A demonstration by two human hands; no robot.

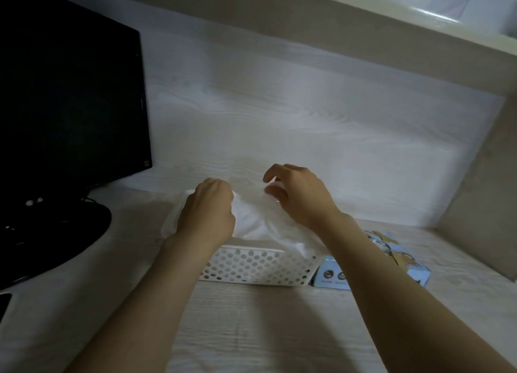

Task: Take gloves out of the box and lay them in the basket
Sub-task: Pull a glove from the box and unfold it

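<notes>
**Readable text: almost none**

Monitor [70, 92]: pale logo [35, 202] on the bottom bezel, a round mark plus what looks like a "G". Too blurred to confirm the brand. Small square sticker [146, 163] at the screen's lower right corner, content unreadable.

Light-blue box [414, 274]: two round dark icons [333, 274] on the near end face, with a line of tiny print [334, 282] under them, illegible. The top face carries cartoon artwork [391, 249], and no lettering can be made out there.

No numbers or signs can be read anywhere.
</notes>
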